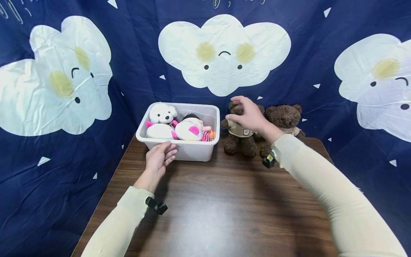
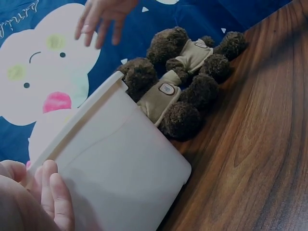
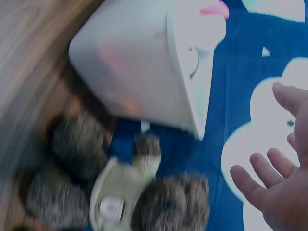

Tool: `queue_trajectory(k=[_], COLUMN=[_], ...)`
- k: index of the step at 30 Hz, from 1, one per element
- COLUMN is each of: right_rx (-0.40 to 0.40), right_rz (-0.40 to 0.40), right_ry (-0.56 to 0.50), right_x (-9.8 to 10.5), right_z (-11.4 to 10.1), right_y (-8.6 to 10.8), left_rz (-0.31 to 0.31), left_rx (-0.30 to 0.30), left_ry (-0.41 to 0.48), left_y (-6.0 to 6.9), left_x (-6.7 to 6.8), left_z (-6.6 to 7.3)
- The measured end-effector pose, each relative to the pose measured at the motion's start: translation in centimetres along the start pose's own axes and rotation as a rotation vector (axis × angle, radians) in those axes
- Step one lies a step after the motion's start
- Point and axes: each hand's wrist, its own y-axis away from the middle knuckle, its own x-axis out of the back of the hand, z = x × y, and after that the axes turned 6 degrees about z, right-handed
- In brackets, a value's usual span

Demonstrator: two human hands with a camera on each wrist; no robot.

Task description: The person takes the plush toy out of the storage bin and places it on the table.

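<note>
A white plastic bin [image 1: 192, 151] holds several plush toys, among them a white plush dog [image 1: 162, 113] and a white plush toy with a pink patch [image 1: 187, 129]. At its front rim, my left hand [image 1: 158, 157] holds on with the thumb at the lip and loosely curled fingers beside the outer wall. My right hand [image 1: 248, 114] is raised in front of a brown teddy bear [image 1: 239, 142] in a beige top, fingers spread and holding nothing. In the right wrist view, the hand [image 3: 284, 178] is apart from the blurred teddy bear [image 3: 168, 204].
A second brown teddy bear [image 1: 284, 116] sits to the right of the first, partly behind my right forearm. Both lean near a dark blue cloth backdrop [image 1: 138, 78] with clouds. The wooden table [image 1: 205, 200] reaches toward me, and the bin stands at its far left edge.
</note>
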Motion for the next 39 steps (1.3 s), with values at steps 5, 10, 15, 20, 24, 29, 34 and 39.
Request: queue_trajectory(k=[5, 10, 15, 20, 24, 29, 34, 39], right_rx=[0.056, 0.109, 0.103, 0.106, 0.110, 0.084, 0.041, 0.038], right_rz=[-0.038, -0.073, -0.122, -0.134, -0.122, -0.102, -0.082, -0.041], right_ry=[-0.028, -0.016, 0.005, 0.032, 0.078, 0.105, 0.110, 0.098], right_x=[-3.5, -6.5, -9.3, -12.0, -13.7, -14.9, -15.3, -14.9], right_z=[-2.1, -3.6, -4.7, -4.9, -4.9, -5.1, -5.0, -4.4], right_y=[-0.8, -1.2, -1.6, -2.0, -2.1, -2.0, -1.9, -2.4], left_rz=[-0.005, -0.007, 0.007, 0.013, 0.013, 0.018, 0.023, 0.019], left_rx=[-0.016, -0.038, -0.057, -0.073, -0.076, -0.082, -0.084, -0.092], left_ry=[-0.007, -0.018, -0.031, -0.056, -0.070, -0.068, -0.062, -0.069], left_y=[-0.1, -0.2, -0.3, -0.4, -0.3, -0.3, -0.4, -0.5], left_x=[0.1, 0.0, 0.0, 0.1, 0.1, 0.1, 0.0, 0.0], left_z=[-0.1, -0.1, 0.0, 0.2, 0.2, 0.2, 0.0, 0.0])
